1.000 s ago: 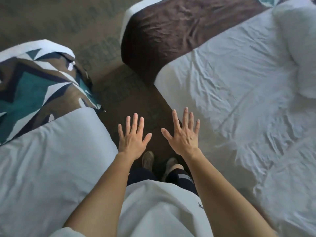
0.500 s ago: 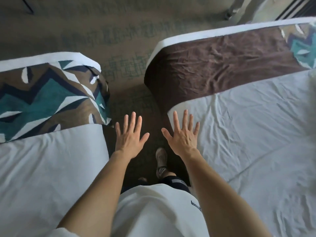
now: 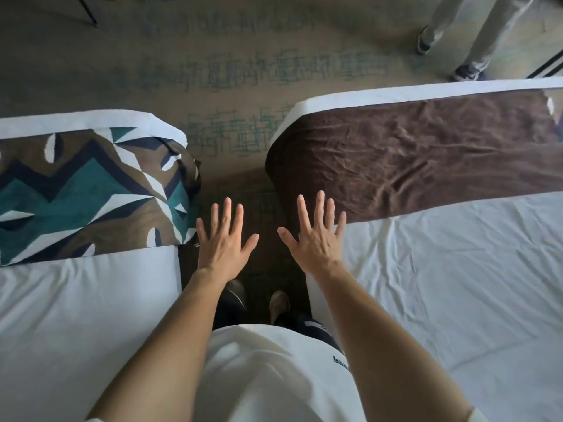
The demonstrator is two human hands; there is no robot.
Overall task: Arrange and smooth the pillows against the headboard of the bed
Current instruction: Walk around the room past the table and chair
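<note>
Between the two beds, from the head view: hovering spread and empty over the aisle, left hand (image 3: 224,242) and right hand (image 3: 316,240), neither grip holding anything. Facing the foot ends; pillows and headboard lying out of frame, likely behind, right hand nearer the rumpled right bed (image 3: 457,284).

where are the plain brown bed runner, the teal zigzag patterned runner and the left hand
plain brown bed runner (image 3: 426,159), head view, middle of cloth
teal zigzag patterned runner (image 3: 79,193), head view, teal patch
left hand (image 3: 224,242), head view, back of hand
</note>
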